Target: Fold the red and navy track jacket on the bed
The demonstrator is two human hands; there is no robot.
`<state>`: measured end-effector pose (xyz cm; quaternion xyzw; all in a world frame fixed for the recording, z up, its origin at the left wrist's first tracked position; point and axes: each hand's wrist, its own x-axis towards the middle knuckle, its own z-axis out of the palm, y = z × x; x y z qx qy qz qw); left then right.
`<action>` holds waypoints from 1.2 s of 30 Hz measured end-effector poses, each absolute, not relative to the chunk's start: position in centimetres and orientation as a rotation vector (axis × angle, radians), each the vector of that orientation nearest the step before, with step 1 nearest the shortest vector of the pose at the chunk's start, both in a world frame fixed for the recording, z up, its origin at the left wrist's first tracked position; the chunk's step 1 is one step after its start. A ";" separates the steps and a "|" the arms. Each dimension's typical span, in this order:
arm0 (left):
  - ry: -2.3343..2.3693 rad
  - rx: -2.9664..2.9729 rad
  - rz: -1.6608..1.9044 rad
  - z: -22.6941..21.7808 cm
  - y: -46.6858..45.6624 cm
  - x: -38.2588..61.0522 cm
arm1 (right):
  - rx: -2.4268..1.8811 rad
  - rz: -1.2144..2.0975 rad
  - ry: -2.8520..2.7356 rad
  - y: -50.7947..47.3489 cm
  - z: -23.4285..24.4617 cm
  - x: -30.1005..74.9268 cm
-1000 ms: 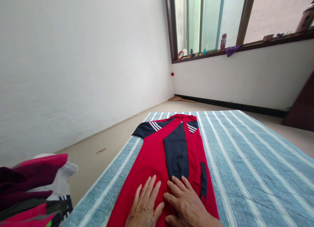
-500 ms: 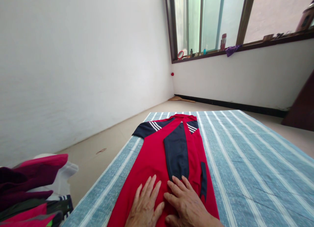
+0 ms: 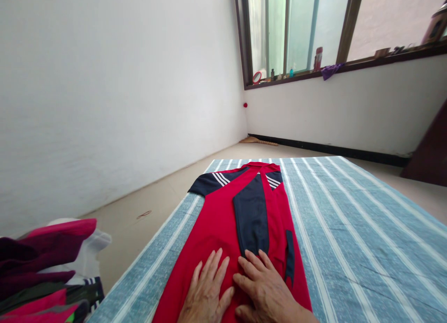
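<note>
A red shirt (image 3: 216, 220) with navy sleeves and white shoulder stripes lies flat on a blue and white striped sheet (image 3: 349, 239). Its right sleeve is folded in over the body; the left sleeve sticks out to the side. My left hand (image 3: 206, 290) lies palm down on the red cloth near the hem, fingers stretched out. My right hand (image 3: 265, 288) rests flat beside it, fingertips at the end of the folded navy sleeve. Neither hand holds anything.
A pile of folded clothes (image 3: 45, 267) in maroon, white and dark colours sits at the lower left. Bare floor (image 3: 146, 206) runs between the sheet and the white wall. A window sill (image 3: 314, 71) with small bottles is far ahead.
</note>
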<state>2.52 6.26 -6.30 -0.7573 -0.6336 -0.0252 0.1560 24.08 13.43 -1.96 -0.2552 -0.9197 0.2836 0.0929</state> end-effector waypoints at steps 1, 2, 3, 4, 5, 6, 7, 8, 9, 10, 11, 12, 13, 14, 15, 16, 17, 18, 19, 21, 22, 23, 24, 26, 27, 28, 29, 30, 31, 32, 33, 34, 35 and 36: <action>-1.816 -2.170 -0.076 -6.3 6.3 2.5 | -0.759 0.841 -2.729 13.4 -1.9 24.1; -1.820 -2.171 -0.082 -6.4 6.3 2.5 | -0.760 0.841 -2.728 13.5 -1.9 24.1; -1.827 -2.173 -0.085 -6.4 6.3 2.5 | -0.761 0.840 -2.726 13.5 -1.8 24.1; -1.832 -2.175 -0.083 -6.5 6.3 2.5 | -0.762 0.839 -2.724 13.4 -1.8 24.1; -1.838 -2.176 -0.076 -6.5 6.3 2.5 | -0.764 0.839 -2.724 13.4 -1.8 24.1; -1.840 -2.178 -0.065 -6.5 6.3 2.5 | -0.764 0.839 -2.724 13.4 -1.7 24.1; -1.841 -2.179 -0.054 -6.5 6.4 2.5 | -0.765 0.839 -2.722 13.4 -1.7 24.1; -1.839 -2.180 -0.042 -6.4 6.4 2.5 | -0.768 0.837 -2.721 13.3 -1.7 24.1; -1.838 -2.181 -0.033 -6.4 6.4 2.5 | -0.771 0.836 -2.720 13.3 -1.7 24.1; -1.838 -2.179 -0.027 -6.3 6.4 2.6 | -0.772 0.835 -2.719 13.3 -1.7 24.1; -1.837 -2.179 -0.021 -6.2 6.4 2.6 | -0.771 0.834 -2.719 13.3 -1.7 24.1; -1.837 -2.178 -0.017 -6.2 6.4 2.6 | -0.771 0.832 -2.719 13.4 -1.7 24.1; -1.837 -2.174 -0.014 -6.2 6.4 2.6 | -0.771 0.830 -2.721 13.4 -1.8 24.1; -1.835 -2.170 -0.014 -6.3 6.4 2.6 | -0.770 0.827 -2.722 13.4 -1.9 24.1; -1.831 -2.165 -0.015 -6.4 6.4 2.6 | -0.770 0.821 -2.721 13.4 -1.9 24.1; -1.825 -2.160 -0.017 -6.5 6.4 2.5 | -0.768 0.814 -2.720 13.4 -2.0 24.1; -1.817 -2.156 -0.022 -6.6 6.4 2.5 | -0.763 0.807 -2.717 13.5 -2.0 24.1; -1.808 -2.153 -0.029 -6.8 6.3 2.4 | -0.757 0.801 -2.713 13.5 -2.1 24.1; -1.802 -2.154 -0.037 -6.9 6.3 2.3 | -0.752 0.794 -2.708 13.5 -2.1 24.1; -1.801 -2.154 -0.060 -7.2 6.3 2.1 | -0.746 0.784 -2.705 13.4 -2.2 24.0; -1.805 -2.155 -0.072 -7.3 6.3 2.0 | -0.746 0.779 -2.703 13.4 -2.2 24.0; -1.811 -2.155 -0.084 -7.4 6.3 2.0 | -0.747 0.771 -2.701 13.4 -2.3 24.0; -1.817 -2.157 -0.097 -7.4 6.3 1.9 | -0.748 0.764 -2.696 13.4 -2.4 23.9; -1.829 -2.167 -0.120 -7.4 6.3 1.9 | -0.750 0.752 -2.683 13.4 -2.6 23.9; -1.837 -2.174 -0.126 -7.4 6.3 2.0 | -0.748 0.751 -2.679 13.3 -2.6 23.9; -1.847 -2.178 -0.128 -7.3 6.3 2.1 | -0.745 0.755 -2.680 13.3 -2.7 23.9; -1.858 -2.182 -0.120 -7.1 6.3 2.1 | -0.742 0.763 -2.684 13.3 -2.7 23.9; -1.868 -2.187 -0.106 -7.0 6.3 2.3 | -0.742 0.774 -2.690 13.3 -2.7 23.9; -1.878 -2.191 -0.088 -6.8 6.3 2.4 | -0.743 0.785 -2.696 13.3 -2.6 23.9; -1.889 -2.193 -0.072 -6.6 6.3 2.5 | -0.745 0.796 -2.701 13.3 -2.6 23.9; -1.901 -2.195 -0.058 -6.5 6.4 2.6 | -0.747 0.805 -2.703 13.3 -2.5 24.0; -1.912 -2.196 -0.052 -6.4 6.4 2.6 | -0.748 0.814 -2.702 13.4 -2.5 24.0; -1.923 -2.197 -0.052 -6.3 6.4 2.7 | -0.746 0.823 -2.702 13.4 -2.4 24.0; -1.936 -2.196 -0.056 -6.2 6.5 2.7 | -0.744 0.827 -2.703 13.4 -2.4 24.0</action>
